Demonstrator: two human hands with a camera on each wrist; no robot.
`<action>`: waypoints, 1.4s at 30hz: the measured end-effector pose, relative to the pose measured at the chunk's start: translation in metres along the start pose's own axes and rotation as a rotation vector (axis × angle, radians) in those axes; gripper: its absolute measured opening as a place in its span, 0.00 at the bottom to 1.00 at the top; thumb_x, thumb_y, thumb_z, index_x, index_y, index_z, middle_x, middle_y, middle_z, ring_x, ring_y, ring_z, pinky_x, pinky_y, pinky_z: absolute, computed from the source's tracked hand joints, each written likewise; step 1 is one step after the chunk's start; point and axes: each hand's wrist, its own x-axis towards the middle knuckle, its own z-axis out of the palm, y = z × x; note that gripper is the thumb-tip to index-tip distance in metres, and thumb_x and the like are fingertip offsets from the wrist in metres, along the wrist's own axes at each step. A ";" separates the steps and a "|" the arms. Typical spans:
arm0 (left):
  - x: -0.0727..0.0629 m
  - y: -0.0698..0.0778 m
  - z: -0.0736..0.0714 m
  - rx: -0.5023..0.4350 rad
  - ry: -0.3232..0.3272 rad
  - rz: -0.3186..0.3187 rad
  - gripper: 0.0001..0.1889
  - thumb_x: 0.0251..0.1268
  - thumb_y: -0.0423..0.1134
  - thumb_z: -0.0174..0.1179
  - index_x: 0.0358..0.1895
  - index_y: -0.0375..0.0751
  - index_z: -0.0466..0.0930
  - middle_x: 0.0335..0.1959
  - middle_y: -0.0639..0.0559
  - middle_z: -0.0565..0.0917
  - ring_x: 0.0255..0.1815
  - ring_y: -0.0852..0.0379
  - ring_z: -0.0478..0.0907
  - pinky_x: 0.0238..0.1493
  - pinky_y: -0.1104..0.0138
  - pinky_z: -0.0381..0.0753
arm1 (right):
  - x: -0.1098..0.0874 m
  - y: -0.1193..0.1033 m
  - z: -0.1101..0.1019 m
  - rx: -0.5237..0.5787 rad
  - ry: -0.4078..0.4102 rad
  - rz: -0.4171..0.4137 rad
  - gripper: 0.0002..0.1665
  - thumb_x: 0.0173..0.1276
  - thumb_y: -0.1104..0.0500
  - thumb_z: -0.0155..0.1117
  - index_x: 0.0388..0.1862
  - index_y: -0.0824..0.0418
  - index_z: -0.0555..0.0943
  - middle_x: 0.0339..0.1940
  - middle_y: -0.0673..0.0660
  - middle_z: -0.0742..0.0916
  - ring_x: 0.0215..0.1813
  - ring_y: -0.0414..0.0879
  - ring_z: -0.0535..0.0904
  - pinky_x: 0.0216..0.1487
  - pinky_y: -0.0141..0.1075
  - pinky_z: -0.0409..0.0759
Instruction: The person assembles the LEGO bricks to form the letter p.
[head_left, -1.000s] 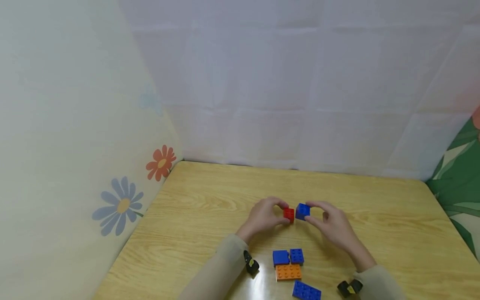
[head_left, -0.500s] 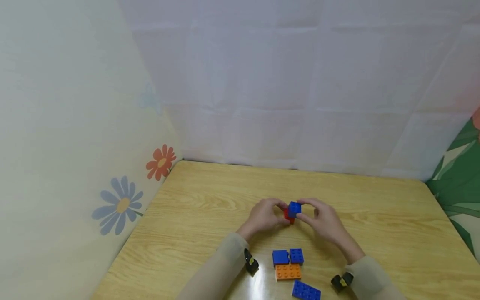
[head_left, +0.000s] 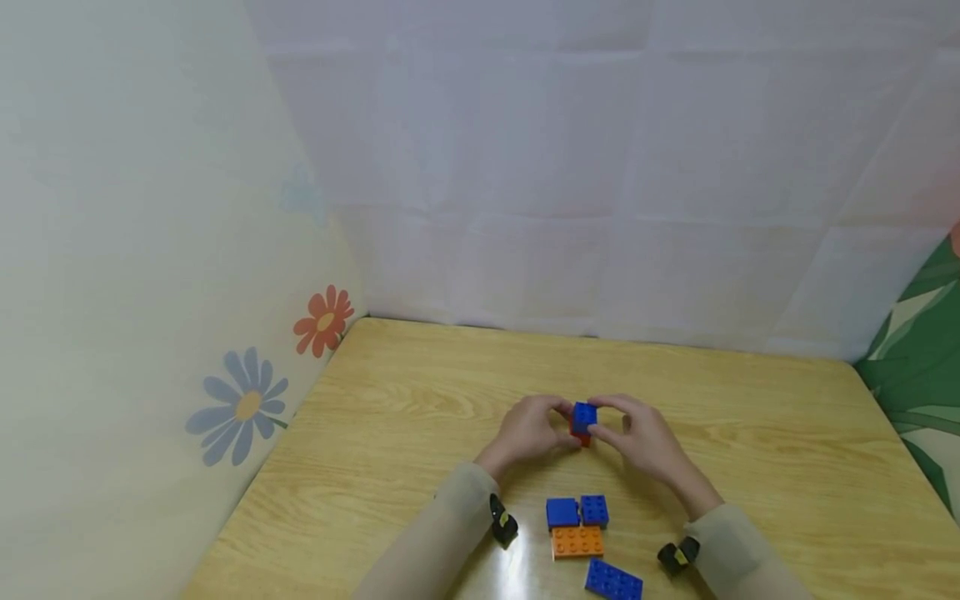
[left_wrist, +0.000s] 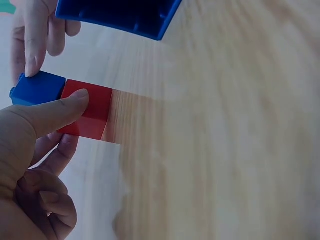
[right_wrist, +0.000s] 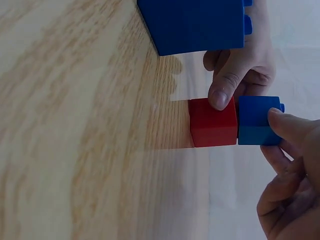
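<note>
My left hand (head_left: 528, 429) pinches a red toy building brick (right_wrist: 214, 131) between thumb and fingers. The brick stands on the wooden table. Directly on top sits a small blue brick (right_wrist: 257, 120), lined up with the red one; a thin dark seam shows between them. My right hand (head_left: 648, 437) pinches this blue brick by its sides, thumb in front and fingers behind. In the left wrist view, my left thumb lies across the face of the red brick (left_wrist: 100, 107), and the blue brick (left_wrist: 37, 87) has a right fingertip on it.
Nearer me on the table (head_left: 420, 400) lie a blue brick (head_left: 562, 512), another studded blue one (head_left: 594, 509), an orange brick (head_left: 577, 542) and a long blue brick (head_left: 613, 581). White cloth (head_left: 487, 167) hangs behind; a flowered panel (head_left: 150, 250) borders the left.
My right hand has moved left with the blue brick, from beside the red brick to on top of it. My left hand has kept its place, still holding the red brick.
</note>
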 end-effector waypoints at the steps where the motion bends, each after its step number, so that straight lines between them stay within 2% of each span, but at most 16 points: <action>1: 0.000 0.000 0.000 0.000 -0.001 0.002 0.19 0.55 0.48 0.81 0.49 0.51 0.89 0.43 0.66 0.87 0.54 0.58 0.82 0.62 0.53 0.76 | 0.000 0.000 0.000 0.005 0.000 -0.003 0.24 0.72 0.50 0.73 0.63 0.55 0.84 0.60 0.55 0.86 0.23 0.43 0.67 0.24 0.34 0.68; 3: 0.000 0.000 -0.001 0.003 -0.003 0.005 0.18 0.55 0.48 0.81 0.49 0.51 0.89 0.42 0.66 0.86 0.52 0.59 0.82 0.62 0.54 0.77 | 0.001 0.000 0.001 0.015 0.001 -0.006 0.23 0.73 0.48 0.71 0.63 0.55 0.84 0.60 0.55 0.86 0.25 0.44 0.69 0.25 0.34 0.69; 6: 0.000 0.000 -0.001 0.008 -0.005 0.009 0.18 0.56 0.48 0.81 0.48 0.51 0.89 0.42 0.66 0.87 0.51 0.60 0.82 0.60 0.55 0.77 | 0.001 0.000 0.002 0.017 0.012 -0.021 0.22 0.75 0.47 0.69 0.62 0.56 0.85 0.60 0.56 0.86 0.36 0.47 0.78 0.33 0.35 0.74; 10: 0.000 0.000 -0.002 0.010 -0.003 0.011 0.17 0.55 0.48 0.81 0.47 0.51 0.89 0.41 0.66 0.87 0.50 0.61 0.82 0.58 0.56 0.78 | 0.003 0.000 0.003 0.007 0.018 -0.036 0.20 0.75 0.49 0.70 0.61 0.55 0.86 0.60 0.55 0.87 0.54 0.53 0.82 0.45 0.42 0.80; 14: 0.000 0.000 -0.003 0.012 -0.003 0.012 0.17 0.55 0.48 0.81 0.46 0.51 0.89 0.40 0.66 0.86 0.48 0.61 0.82 0.57 0.57 0.78 | 0.005 -0.003 0.003 -0.007 0.009 -0.042 0.19 0.75 0.50 0.70 0.60 0.55 0.86 0.59 0.54 0.87 0.60 0.56 0.82 0.52 0.51 0.82; 17: 0.000 0.000 -0.003 0.017 -0.004 0.015 0.16 0.55 0.48 0.81 0.46 0.51 0.89 0.40 0.66 0.86 0.48 0.62 0.82 0.57 0.57 0.79 | 0.006 -0.004 0.003 -0.029 0.009 -0.049 0.19 0.75 0.50 0.70 0.59 0.55 0.86 0.59 0.54 0.87 0.60 0.56 0.83 0.51 0.51 0.83; 23: 0.001 -0.001 -0.002 0.008 0.001 0.025 0.17 0.55 0.47 0.81 0.47 0.52 0.89 0.39 0.67 0.86 0.48 0.62 0.82 0.58 0.57 0.79 | 0.006 -0.003 0.004 -0.055 0.017 -0.075 0.19 0.74 0.50 0.70 0.59 0.55 0.87 0.58 0.55 0.87 0.55 0.55 0.83 0.44 0.43 0.82; 30: 0.001 -0.003 0.000 0.009 0.001 0.041 0.17 0.56 0.48 0.80 0.48 0.51 0.89 0.40 0.67 0.86 0.49 0.63 0.82 0.59 0.57 0.79 | 0.005 -0.003 0.004 -0.070 -0.001 -0.041 0.19 0.74 0.49 0.70 0.60 0.53 0.86 0.60 0.54 0.86 0.60 0.55 0.82 0.52 0.51 0.83; 35: 0.001 -0.002 0.001 -0.005 -0.006 0.028 0.17 0.56 0.47 0.80 0.48 0.51 0.89 0.41 0.67 0.86 0.50 0.62 0.82 0.60 0.56 0.78 | 0.005 -0.001 0.004 -0.051 0.002 -0.026 0.19 0.74 0.48 0.71 0.60 0.52 0.86 0.59 0.53 0.87 0.60 0.54 0.82 0.51 0.50 0.83; 42: 0.001 0.000 0.002 -0.027 -0.014 0.006 0.17 0.56 0.47 0.80 0.49 0.53 0.89 0.42 0.67 0.86 0.53 0.60 0.81 0.63 0.53 0.76 | -0.002 0.007 0.001 0.026 0.024 -0.027 0.24 0.74 0.47 0.70 0.63 0.56 0.84 0.60 0.53 0.87 0.59 0.54 0.82 0.45 0.44 0.81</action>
